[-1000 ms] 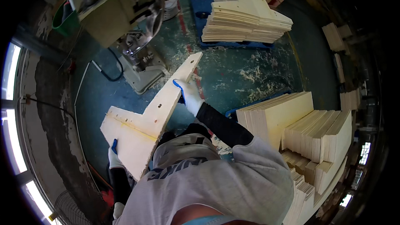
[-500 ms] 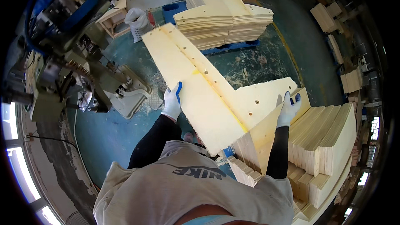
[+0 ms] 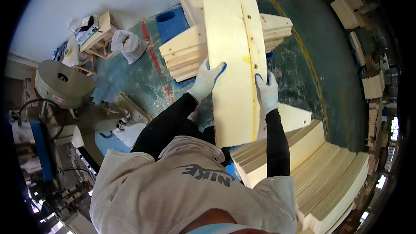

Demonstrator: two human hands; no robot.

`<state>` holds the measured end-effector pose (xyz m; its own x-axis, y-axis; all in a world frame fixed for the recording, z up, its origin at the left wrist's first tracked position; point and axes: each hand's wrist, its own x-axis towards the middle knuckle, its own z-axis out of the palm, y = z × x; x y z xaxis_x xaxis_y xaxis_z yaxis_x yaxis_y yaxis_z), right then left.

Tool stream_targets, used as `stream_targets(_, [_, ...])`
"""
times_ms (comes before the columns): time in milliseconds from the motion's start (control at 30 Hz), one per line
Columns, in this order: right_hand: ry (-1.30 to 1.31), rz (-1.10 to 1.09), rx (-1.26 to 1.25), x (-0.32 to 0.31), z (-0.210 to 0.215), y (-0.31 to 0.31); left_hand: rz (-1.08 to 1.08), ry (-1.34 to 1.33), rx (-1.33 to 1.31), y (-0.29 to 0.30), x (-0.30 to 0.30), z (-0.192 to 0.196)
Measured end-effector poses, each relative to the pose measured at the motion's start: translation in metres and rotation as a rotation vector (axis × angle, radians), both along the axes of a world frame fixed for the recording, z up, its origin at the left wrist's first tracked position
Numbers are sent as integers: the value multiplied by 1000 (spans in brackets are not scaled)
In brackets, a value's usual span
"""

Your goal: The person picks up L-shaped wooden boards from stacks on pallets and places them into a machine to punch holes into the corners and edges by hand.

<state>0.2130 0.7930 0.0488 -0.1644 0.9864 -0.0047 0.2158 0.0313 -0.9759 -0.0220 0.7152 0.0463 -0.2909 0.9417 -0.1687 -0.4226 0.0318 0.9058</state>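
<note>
My left hand (image 3: 207, 81) and right hand (image 3: 268, 92) both grip the pale wooden board (image 3: 230, 86) by its edges; dark lettering (image 3: 208, 175) crosses my grey shirt's (image 3: 169, 201) chest

Gry printed tee (image 3: 173, 193), blk sleeves (image 3: 166, 123), wht/blu gloves (image 3: 203, 84).

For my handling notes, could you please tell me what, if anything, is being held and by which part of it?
A pale wooden panel: the left hand grips its left edge, the right hand its right edge.
</note>
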Motion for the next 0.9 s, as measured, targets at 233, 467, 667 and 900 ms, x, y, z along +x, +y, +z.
stream_targets(233, [-65,-52,36,12,-43,215,-235,386,-186,129,-39,-66])
stream_targets(467, [-157,57,39,-45,-102,459,67,486,-582,157,-30,-153])
stream_targets(667, [-285,247,66,-102,-158,610,133,249,-761,197,-6,-143])
stream_targets(900, [-421,140,156,-115,-205,587,121,573,-820,264,-66,-143])
